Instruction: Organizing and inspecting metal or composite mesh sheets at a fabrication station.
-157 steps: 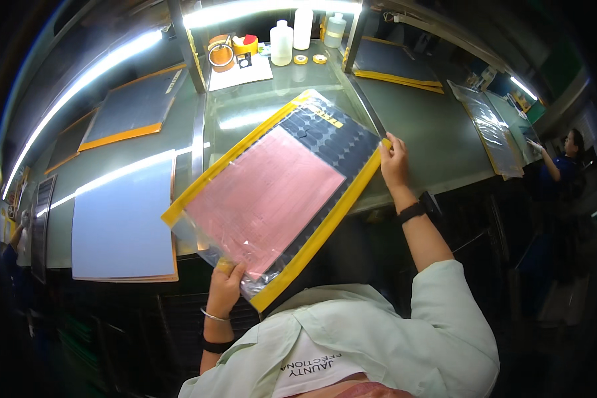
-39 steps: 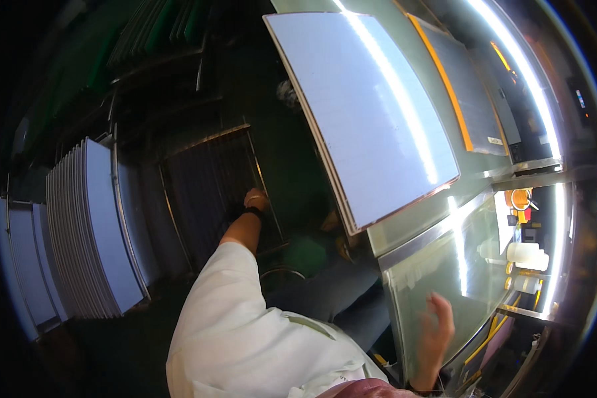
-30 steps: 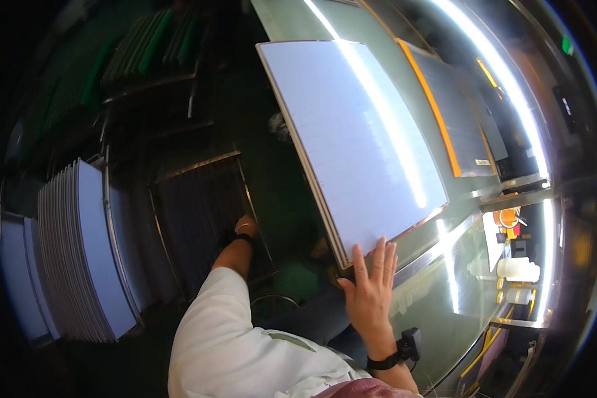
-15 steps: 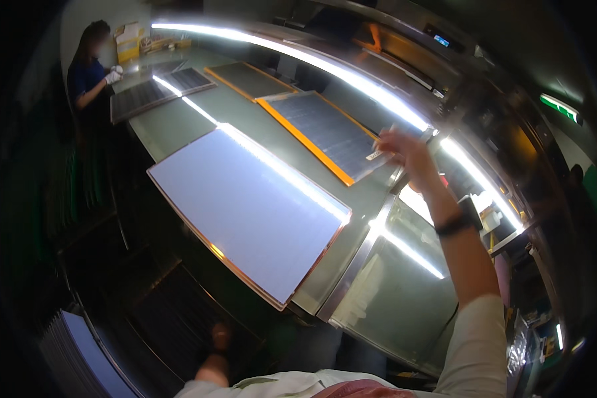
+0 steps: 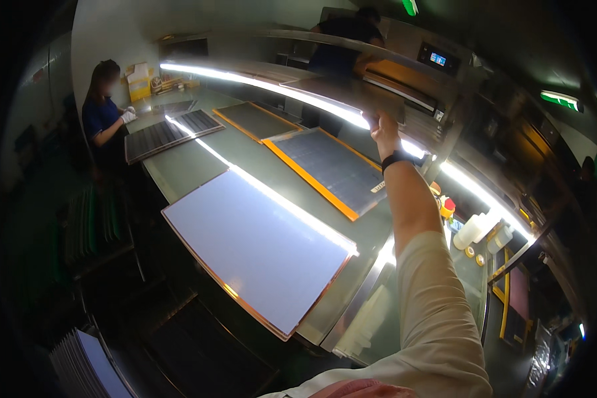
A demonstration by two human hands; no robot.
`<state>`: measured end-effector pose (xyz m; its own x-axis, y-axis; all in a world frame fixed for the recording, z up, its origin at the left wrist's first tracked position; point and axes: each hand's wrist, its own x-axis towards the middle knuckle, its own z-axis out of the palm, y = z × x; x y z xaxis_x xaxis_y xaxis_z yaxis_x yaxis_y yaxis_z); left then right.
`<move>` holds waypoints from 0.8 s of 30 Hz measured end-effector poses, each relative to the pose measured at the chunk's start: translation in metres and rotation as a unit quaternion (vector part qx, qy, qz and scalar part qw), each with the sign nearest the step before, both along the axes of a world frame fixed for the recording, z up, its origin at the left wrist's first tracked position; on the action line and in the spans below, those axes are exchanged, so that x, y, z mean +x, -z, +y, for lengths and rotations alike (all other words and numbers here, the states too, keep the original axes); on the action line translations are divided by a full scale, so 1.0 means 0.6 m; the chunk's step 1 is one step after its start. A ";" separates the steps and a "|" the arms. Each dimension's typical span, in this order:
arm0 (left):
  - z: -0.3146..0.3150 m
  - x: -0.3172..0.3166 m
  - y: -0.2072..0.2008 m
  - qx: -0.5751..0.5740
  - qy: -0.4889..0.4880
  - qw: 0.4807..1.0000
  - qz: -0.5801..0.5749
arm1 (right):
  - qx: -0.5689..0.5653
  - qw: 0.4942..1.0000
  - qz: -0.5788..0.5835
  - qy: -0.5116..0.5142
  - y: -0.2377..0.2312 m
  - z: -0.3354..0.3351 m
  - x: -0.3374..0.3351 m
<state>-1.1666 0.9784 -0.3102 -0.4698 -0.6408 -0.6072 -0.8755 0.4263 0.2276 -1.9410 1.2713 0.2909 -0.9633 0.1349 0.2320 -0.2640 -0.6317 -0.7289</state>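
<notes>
My right hand (image 5: 382, 130) is raised over the far right of the table, with a dark band on its wrist. Its fingers are closed at the near edge of a thin dark panel (image 5: 338, 91), which lies above the long light tube. Below and to the left of my arm is a dark mesh panel with an orange border (image 5: 328, 162), flat on the table. A large pale-lilac panel with a copper-coloured edge (image 5: 259, 245) lies nearest me, its front corner over the table's edge. My left hand is out of the picture.
The green-grey table (image 5: 192, 166) also bears a second orange-edged panel (image 5: 255, 121) and a dark striped panel (image 5: 172, 134). A gloved co-worker (image 5: 103, 109) stands at the far left, another person (image 5: 345, 43) behind the shelf. White bottles (image 5: 469, 231) stand right. Racked panels (image 5: 93, 358) stand lower left.
My right hand has moved up and left, from beside the orange-bordered panel to the dark panel above the light, and its fingers have closed. My left hand has left the picture. The view has shifted.
</notes>
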 end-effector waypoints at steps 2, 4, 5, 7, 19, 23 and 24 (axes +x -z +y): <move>-0.035 0.006 0.022 -0.011 -0.020 0.999 -0.029 | -0.002 1.000 0.006 0.008 0.000 0.002 0.014; -0.062 -0.067 -0.008 0.038 -0.063 0.996 0.040 | -0.030 0.999 0.024 0.002 0.005 0.044 0.029; -0.048 -0.151 -0.089 -0.069 -0.113 0.974 0.183 | -0.021 0.999 0.021 0.011 0.019 0.071 0.051; -0.038 -0.294 -0.349 -0.135 -0.139 0.870 0.454 | -0.004 0.997 0.054 -0.052 0.035 0.098 0.139; 0.067 -0.731 -0.845 0.846 0.065 0.323 0.418 | 0.088 0.990 -0.042 -0.104 0.099 0.291 0.625; 0.104 -0.714 -0.750 0.654 -0.072 0.528 0.537 | 0.072 0.992 -0.075 -0.073 0.149 0.324 0.690; 0.102 -0.698 -0.725 0.699 -0.092 0.489 0.514 | 0.027 0.992 -0.076 -0.100 0.159 0.303 0.713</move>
<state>-1.5852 1.0397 0.1247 -0.9995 -0.0260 -0.0154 0.0134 -0.8391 0.5439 -1.5132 1.4531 0.1955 -0.9940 -0.0715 0.0832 -0.0212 -0.6188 -0.7853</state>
